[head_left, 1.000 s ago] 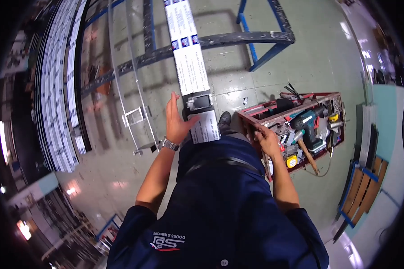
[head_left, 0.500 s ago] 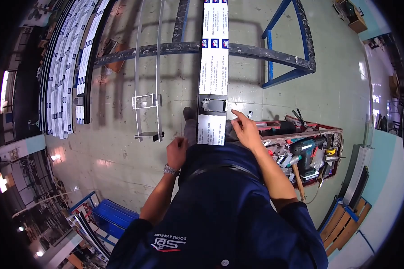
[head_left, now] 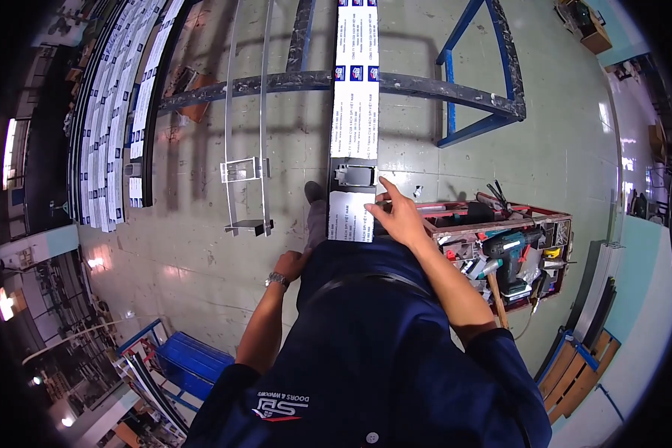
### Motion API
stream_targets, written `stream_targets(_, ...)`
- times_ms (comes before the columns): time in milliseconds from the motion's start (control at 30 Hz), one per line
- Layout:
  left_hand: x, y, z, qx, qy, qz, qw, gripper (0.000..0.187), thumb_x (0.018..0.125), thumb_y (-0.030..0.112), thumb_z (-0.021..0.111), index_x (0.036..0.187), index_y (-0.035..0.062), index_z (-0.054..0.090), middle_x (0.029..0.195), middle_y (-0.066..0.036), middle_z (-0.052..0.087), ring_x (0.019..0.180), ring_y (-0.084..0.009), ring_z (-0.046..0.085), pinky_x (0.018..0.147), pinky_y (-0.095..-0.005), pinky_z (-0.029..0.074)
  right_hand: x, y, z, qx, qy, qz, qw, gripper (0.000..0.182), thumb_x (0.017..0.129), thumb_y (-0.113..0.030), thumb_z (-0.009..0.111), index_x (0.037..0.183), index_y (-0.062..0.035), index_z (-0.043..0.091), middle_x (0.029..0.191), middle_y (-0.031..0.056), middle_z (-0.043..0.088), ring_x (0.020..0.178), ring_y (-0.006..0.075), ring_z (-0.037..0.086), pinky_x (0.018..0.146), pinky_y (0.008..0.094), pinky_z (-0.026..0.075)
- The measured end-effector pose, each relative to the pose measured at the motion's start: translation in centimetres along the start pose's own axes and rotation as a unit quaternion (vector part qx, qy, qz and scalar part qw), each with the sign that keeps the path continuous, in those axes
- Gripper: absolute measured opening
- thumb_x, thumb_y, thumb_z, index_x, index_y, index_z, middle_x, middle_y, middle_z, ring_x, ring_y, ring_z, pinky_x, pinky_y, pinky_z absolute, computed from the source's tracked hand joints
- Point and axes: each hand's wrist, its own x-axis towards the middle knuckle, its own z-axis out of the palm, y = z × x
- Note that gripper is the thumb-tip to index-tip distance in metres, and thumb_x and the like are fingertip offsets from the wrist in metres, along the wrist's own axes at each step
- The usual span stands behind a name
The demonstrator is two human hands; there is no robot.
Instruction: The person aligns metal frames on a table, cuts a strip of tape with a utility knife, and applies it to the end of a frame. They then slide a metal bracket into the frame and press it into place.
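Note:
A long profile [head_left: 356, 123] with white printed film lies lengthwise in front of my body on a blue metal frame. Near its close end is a dark bare section with a rectangular metal-edged cut-out [head_left: 356, 176]. My right hand [head_left: 397, 212] is at the profile's right edge beside the cut-out, fingers apart, thumb over the film and nothing visible held. My left hand [head_left: 291, 264], below a wristwatch, rests by my left hip, away from the profile; its fingers are curled and partly hidden, so what they hold, if anything, cannot be made out.
The blue frame [head_left: 425, 86] crosses ahead. At right sits a red toolbox [head_left: 493, 224] with a drill [head_left: 509, 257] and a hammer [head_left: 498, 299]. Wrapped profiles [head_left: 101, 119] are stacked at left, near two thin rails [head_left: 263, 112]. A blue cart [head_left: 193, 364] stands lower left.
My right hand has moved left onto the profile's edge. My left hand has moved down and slightly left, closer to my hip.

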Motion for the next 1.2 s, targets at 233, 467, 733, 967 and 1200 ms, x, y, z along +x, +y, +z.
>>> stream_targets(233, -1.3, 0.1, -2.3, -0.227, -0.078, -0.035, 0.970, 0.040, 0.093, 0.031, 0.060, 0.075, -0.0046, 0.063, 0.060, -0.013, 0.058, 0.059, -0.0181, 0.058, 0.059, -0.0371, 0.045, 0.0, 0.9, 0.4, 0.004, -0.013, 0.013, 1.000, 0.075, 0.086, -0.041, 0.073, 0.144, -0.0023, 0.045, 0.100, 0.0155, 0.071, 0.087, 0.0311, 0.069, 0.082, 0.0392, 0.053)
stream_targets(467, -4.0, 5.2, -6.7, -0.154, -0.115, 0.094, 0.977, 0.031, 0.088, 0.022, 0.062, 0.073, -0.0047, 0.061, 0.058, -0.006, 0.053, 0.056, -0.0094, 0.048, 0.054, -0.0326, 0.041, -0.4, 0.9, 0.4, 0.033, -0.021, 0.027, 0.999, 0.072, 0.088, -0.041, 0.072, 0.143, -0.0012, 0.047, 0.095, 0.0143, 0.071, 0.088, 0.0302, 0.070, 0.084, 0.0379, 0.052)
stream_targets(733, -1.8, 10.6, -9.0, -0.181, 0.167, 0.160, 0.956, 0.027, 0.097, 0.024, 0.063, 0.105, -0.0012, 0.066, 0.084, -0.013, 0.069, 0.074, -0.0242, 0.066, 0.069, -0.0334, 0.051, 0.0, 0.5, 0.2, 0.041, -0.056, 0.045, 0.997, 0.075, 0.089, -0.041, 0.071, 0.145, -0.0012, 0.044, 0.095, 0.0158, 0.072, 0.091, 0.0268, 0.070, 0.086, 0.0366, 0.052)
stream_targets(967, 1.9, 18.3, -7.4, -0.125, 0.299, 0.279, 0.904, 0.072, 0.089, 0.022, 0.073, 0.145, -0.0037, 0.037, 0.141, -0.029, 0.047, 0.129, -0.0406, 0.050, 0.104, -0.0428, 0.044, -0.2, -0.4, -0.5, 0.079, -0.055, 0.045, 0.994, 0.090, 0.090, -0.036, 0.071, 0.160, -0.0176, 0.017, 0.089, 0.0132, 0.072, 0.075, 0.0217, 0.066, 0.077, 0.0371, 0.052)
stream_targets(1200, 2.8, 18.6, -5.9, -0.112, 0.286, 0.302, 0.902, 0.071, 0.088, 0.020, 0.072, 0.146, -0.0031, 0.036, 0.144, -0.028, 0.045, 0.136, -0.0399, 0.044, 0.112, -0.0431, 0.037, -0.6, 0.2, 0.2, 0.072, -0.043, 0.008, 0.996, 0.083, 0.093, -0.031, 0.069, 0.159, -0.0238, 0.020, 0.089, 0.0145, 0.071, 0.078, 0.0246, 0.068, 0.077, 0.0380, 0.052)
